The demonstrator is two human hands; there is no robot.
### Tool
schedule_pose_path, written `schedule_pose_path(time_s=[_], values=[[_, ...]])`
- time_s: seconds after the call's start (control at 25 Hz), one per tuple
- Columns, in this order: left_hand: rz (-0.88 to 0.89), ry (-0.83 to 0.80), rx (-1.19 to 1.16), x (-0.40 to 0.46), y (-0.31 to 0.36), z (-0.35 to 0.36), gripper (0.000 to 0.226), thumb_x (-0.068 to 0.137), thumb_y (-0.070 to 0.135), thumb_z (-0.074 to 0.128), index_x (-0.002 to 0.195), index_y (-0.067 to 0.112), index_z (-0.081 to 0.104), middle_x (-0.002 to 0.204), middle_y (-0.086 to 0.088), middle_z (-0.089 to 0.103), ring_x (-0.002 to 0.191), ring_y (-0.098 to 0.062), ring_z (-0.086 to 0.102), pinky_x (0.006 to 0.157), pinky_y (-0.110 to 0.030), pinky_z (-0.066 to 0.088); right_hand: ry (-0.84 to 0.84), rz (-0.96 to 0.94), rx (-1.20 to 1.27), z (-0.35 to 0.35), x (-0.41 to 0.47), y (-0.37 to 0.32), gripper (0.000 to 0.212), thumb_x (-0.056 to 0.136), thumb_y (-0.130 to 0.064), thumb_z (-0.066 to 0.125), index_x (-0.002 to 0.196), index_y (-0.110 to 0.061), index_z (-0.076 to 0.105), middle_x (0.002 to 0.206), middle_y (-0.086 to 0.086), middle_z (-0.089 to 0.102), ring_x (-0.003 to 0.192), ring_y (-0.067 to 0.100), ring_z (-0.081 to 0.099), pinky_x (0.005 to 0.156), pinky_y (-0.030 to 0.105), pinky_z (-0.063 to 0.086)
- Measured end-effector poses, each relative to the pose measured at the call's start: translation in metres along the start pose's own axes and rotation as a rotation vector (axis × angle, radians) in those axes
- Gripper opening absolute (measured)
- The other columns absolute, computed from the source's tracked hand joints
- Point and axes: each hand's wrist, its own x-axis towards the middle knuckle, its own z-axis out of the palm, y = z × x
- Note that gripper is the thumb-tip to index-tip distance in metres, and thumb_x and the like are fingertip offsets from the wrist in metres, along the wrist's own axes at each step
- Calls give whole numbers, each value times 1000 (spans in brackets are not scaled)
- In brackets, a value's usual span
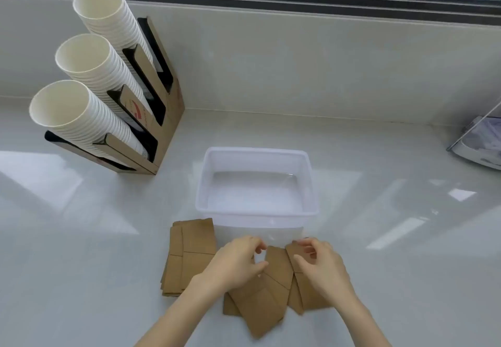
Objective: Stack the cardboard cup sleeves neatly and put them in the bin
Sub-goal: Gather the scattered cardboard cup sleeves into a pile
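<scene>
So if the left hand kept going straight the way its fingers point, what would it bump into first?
Probably the near wall of the clear plastic bin. The left hand hovers over the loose cardboard sleeves, fingers pointing toward the bin just ahead, though the depth is hard to judge.

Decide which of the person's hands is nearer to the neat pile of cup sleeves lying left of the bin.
Left. The left hand hovers just right of the neat pile, nearly at its edge. The right hand lies farther right, over the loose sleeves.

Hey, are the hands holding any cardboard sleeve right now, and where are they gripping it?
Cannot tell. The left hand and right hand hover with curled fingers over the loose sleeves, but no clear grip shows.
</scene>
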Motion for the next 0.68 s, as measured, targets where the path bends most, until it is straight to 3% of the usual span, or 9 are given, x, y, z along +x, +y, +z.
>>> schedule_pose_path(time_s=[0.12,0.28,0.44,0.68], values=[[-17,-8,68,8,4,12,43,85,37,50,124,19,44,127,0,51,112,-17,49,87,-29,41,0,73,-139,0,-1,7,44,82,-36,57,124,-27,46,121,2,44,118,18,43,81,29,41],[-57,5,189,16,6,28,60,84,41,51,134,15,30,136,-7,40,125,-23,37,100,-36,37,-32,137,-187,2,-3,12,61,80,-38,58,132,-24,32,126,7,37,120,25,39,86,31,41],[-74,8,232,22,7,40,75,80,45,55,139,15,18,138,-11,35,127,-27,32,102,-39,33,-67,171,-215,7,-4,13,70,78,-37,61,135,-23,24,125,10,36,118,27,39,88,33,43],[-53,35,237,27,6,46,69,75,44,60,132,19,29,131,-9,36,120,-26,34,97,-36,32,-52,224,-200,9,-3,15,77,75,-37,65,136,-18,22,126,12,35,119,29,39,90,34,42]])
